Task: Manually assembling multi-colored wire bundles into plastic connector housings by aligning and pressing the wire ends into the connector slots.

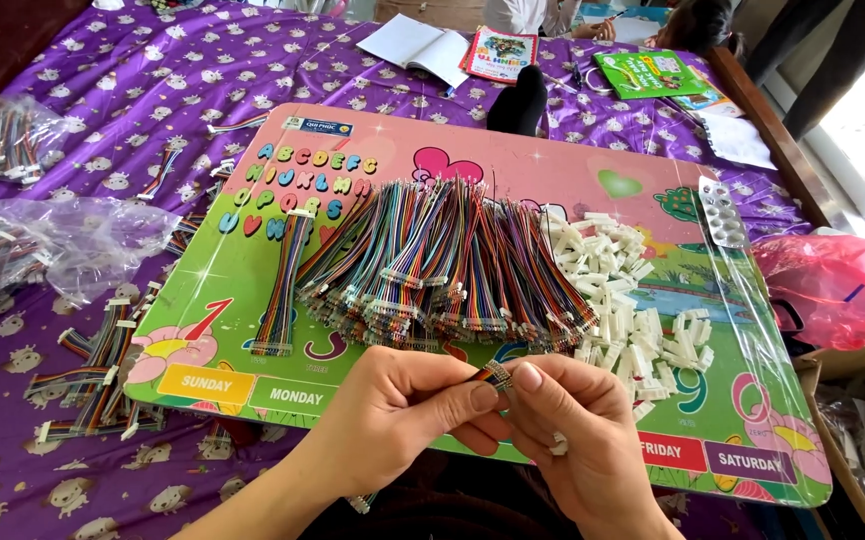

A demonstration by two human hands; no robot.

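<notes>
At the far left of the frame clear plastic bags (82, 245) lie on the purple bedspread (152, 90), with finished wire bundles (102, 375) below them. On the colourful children's table (252, 300) a fan of multicoloured ribbon cables (432, 260) fills the middle, beside a heap of white connector housings (622, 290) to its right. At lower centre the left hand (392, 405) has its grip pinching a short ribbon cable end (496, 376), and the right hand (577, 420) pinches the same end from the other side. The step looks like fitting a housing; seating it squarely would call for careful alignment.
</notes>
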